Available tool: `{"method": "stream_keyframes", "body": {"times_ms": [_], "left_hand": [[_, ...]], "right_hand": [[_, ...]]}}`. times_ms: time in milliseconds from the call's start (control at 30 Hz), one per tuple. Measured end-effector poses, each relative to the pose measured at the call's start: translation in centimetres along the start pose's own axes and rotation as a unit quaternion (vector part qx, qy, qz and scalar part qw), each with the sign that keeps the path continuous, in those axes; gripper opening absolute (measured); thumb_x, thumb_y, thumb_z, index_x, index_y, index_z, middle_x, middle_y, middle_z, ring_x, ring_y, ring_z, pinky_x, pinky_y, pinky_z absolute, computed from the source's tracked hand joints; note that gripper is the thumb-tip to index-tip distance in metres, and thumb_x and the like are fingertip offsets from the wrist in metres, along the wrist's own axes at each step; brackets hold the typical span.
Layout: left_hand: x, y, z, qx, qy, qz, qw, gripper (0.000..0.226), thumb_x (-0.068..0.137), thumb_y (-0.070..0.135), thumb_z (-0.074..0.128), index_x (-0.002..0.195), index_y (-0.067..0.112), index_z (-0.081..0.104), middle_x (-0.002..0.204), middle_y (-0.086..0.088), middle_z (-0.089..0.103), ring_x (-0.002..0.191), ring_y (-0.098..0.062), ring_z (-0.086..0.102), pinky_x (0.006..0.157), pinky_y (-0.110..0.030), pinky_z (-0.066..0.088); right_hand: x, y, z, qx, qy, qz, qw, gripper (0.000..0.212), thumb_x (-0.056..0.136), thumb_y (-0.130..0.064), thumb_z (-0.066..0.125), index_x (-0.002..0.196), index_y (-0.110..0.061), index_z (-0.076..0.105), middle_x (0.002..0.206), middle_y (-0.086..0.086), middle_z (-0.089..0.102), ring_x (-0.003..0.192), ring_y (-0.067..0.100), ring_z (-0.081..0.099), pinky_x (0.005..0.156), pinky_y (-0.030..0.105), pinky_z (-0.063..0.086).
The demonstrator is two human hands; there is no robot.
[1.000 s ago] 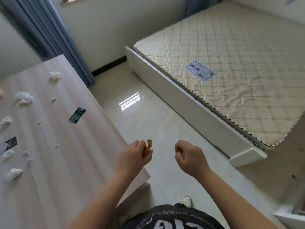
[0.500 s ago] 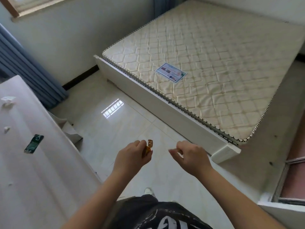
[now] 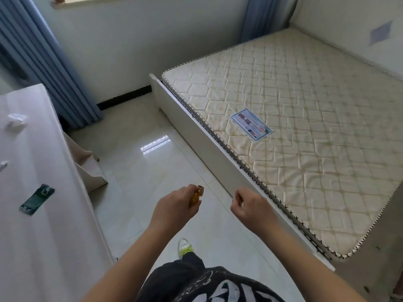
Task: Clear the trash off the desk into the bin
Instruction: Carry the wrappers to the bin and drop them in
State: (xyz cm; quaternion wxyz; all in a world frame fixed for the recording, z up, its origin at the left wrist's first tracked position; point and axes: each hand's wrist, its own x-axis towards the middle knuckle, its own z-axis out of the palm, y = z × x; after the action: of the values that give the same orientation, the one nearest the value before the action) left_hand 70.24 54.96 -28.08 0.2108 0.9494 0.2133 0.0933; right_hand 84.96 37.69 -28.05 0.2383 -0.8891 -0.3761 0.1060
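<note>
My left hand [image 3: 174, 208] is closed around a small orange-brown wrapper [image 3: 197, 196], held over the tiled floor to the right of the desk. My right hand [image 3: 250, 207] hovers beside it with fingers curled; a bit of brown shows at its fingertips, too small to identify. The pale wooden desk [image 3: 43, 247] fills the left edge. On it lie a green wrapper [image 3: 36, 199], a crumpled white tissue [image 3: 16, 119] and a small white scrap [image 3: 3, 165]. No bin is in view.
A white bed frame [image 3: 209, 144] with a bare quilted mattress [image 3: 305, 127] fills the right side. Blue curtains [image 3: 43, 62] hang behind the desk. Glossy floor tiles [image 3: 152, 171] run between desk and bed. My shoe [image 3: 185, 247] stands on the floor.
The view has swung right, away from the desk, then partly back. Most of the desk's trash has left the frame. Both hands keep their pose, the left still holding the orange wrapper.
</note>
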Motion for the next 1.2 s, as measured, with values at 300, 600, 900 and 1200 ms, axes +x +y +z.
{"method": "stream_keyframes", "body": {"times_ms": [300,600,900,1200], "left_hand": [[6.9,-9.7,-5.9,0.021,0.048,-0.062,0.997,0.022,0.087,0.036,0.056,0.106,0.026,0.055,0.079,0.003,0.060,0.065,-0.020,0.056,0.049,-0.031,0.046],[11.9,-17.1,-8.5,0.017,0.069,-0.151,0.986,0.037,0.088,0.035,0.051,0.125,0.036,0.044,0.081,0.007,0.061,0.067,-0.018,0.057,0.054,-0.033,0.049],[21.5,-25.8,-11.1,0.045,0.085,-0.256,0.962,0.026,0.089,0.033,0.053,0.114,0.030,0.057,0.088,0.003,0.066,0.078,-0.022,0.063,0.059,-0.035,0.051],[29.3,-31.5,-16.8,0.080,0.123,-0.341,0.929,0.021,0.091,0.044,0.050,0.096,0.026,0.060,0.077,0.002,0.057,0.071,-0.021,0.057,0.055,-0.034,0.048]], "right_hand": [[14.1,-7.0,1.9,0.006,-0.076,-0.117,0.990,0.013,0.085,-0.011,0.057,0.097,-0.013,0.061,0.079,0.004,0.063,0.067,0.025,0.058,0.063,0.039,0.051],[26.5,-12.6,5.0,0.002,-0.110,-0.206,0.972,0.019,0.089,-0.007,0.053,0.105,-0.004,0.063,0.098,0.010,0.068,0.083,0.028,0.063,0.072,0.033,0.046],[43.1,-17.9,9.4,0.002,-0.147,-0.271,0.951,0.016,0.093,-0.020,0.051,0.084,-0.007,0.054,0.076,0.009,0.057,0.068,0.030,0.052,0.062,0.041,0.044],[56.5,-26.1,11.5,-0.032,-0.142,-0.388,0.910,0.023,0.091,-0.019,0.053,0.075,-0.003,0.049,0.067,0.014,0.051,0.053,0.033,0.040,0.048,0.039,0.036]]}}
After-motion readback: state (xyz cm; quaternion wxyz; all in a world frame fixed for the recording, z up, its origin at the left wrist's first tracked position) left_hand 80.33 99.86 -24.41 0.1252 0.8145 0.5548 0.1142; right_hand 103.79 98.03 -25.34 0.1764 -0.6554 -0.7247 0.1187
